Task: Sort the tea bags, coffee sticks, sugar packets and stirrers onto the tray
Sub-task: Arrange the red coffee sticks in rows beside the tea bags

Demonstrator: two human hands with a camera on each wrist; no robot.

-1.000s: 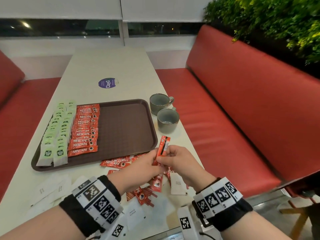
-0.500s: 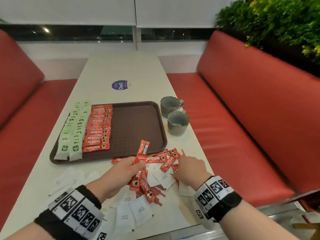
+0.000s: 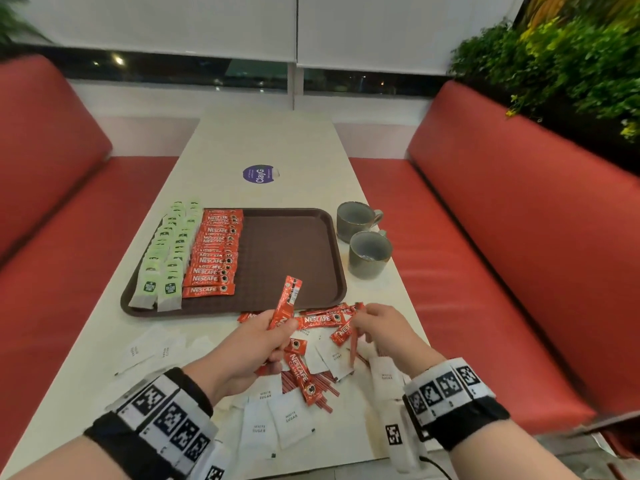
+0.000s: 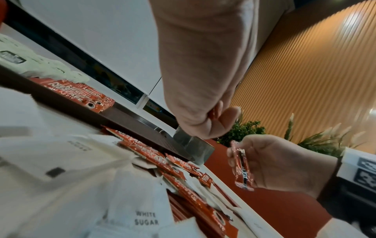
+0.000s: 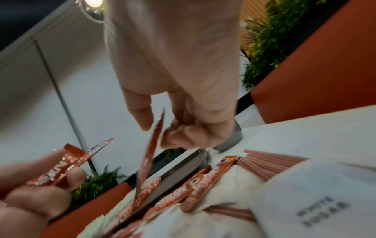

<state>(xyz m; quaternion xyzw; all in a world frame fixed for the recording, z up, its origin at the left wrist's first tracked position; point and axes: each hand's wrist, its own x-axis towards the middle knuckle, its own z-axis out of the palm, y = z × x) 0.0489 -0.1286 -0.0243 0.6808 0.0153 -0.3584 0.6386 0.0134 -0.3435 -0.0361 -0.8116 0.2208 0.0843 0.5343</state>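
Observation:
A brown tray [image 3: 294,254] carries a column of green tea bags [image 3: 166,258] at its left and a column of red coffee sticks [image 3: 214,258] beside them. My left hand [image 3: 277,330] grips a coffee stick [image 3: 286,301] upright, just in front of the tray. My right hand [image 3: 360,317] pinches another coffee stick [image 5: 150,154] by its top end, so it hangs over the loose pile [image 3: 322,320]. White sugar packets [image 3: 277,424] and thin red stirrers [image 3: 322,386] lie mixed on the table near me.
Two grey cups [image 3: 369,252] stand right of the tray near the table's edge. More sugar packets [image 3: 149,351] lie at the near left. Red benches [image 3: 502,271] flank the white table [image 3: 270,143], and a purple sticker [image 3: 259,174] sits beyond the tray.
My right hand let go of the stick both hands held, dropped to the pile and lifted another stick. My left hand kept its stick and moved slightly left.

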